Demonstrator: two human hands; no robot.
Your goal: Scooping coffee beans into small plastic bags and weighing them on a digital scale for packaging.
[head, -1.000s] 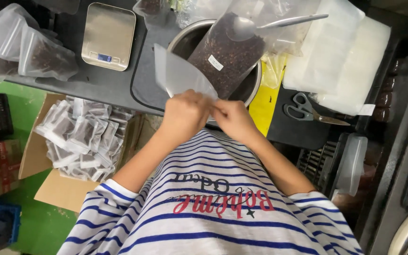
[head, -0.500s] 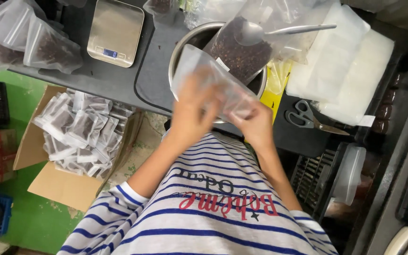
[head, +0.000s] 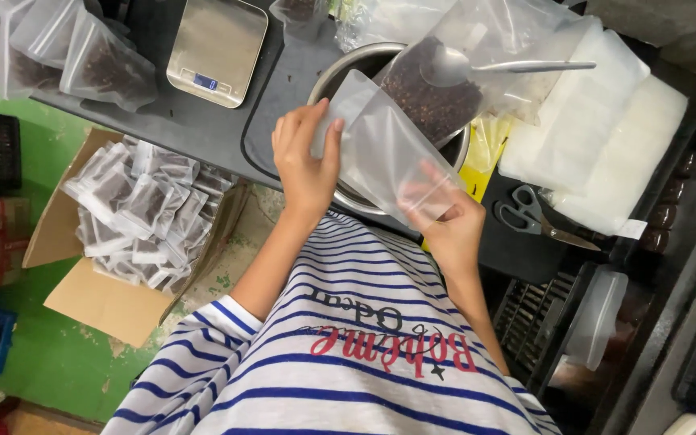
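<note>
Hands (head: 308, 161) (head: 453, 229) grip clear empty pouch (head: 380, 149); fingers closed.

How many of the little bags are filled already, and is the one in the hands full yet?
Many filled pouches already lie in the cardboard box, and a few more sit beside the scale. In hand: the left hand and right hand hold an empty clear pouch. Left: dark grains with a spoon in the big bag, and a stack of empty pouches.

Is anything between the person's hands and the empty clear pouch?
No. Both hands already grip the pouch: the left hand holds its upper edge, the right hand its lower corner. Nothing visible lies between them.
</note>
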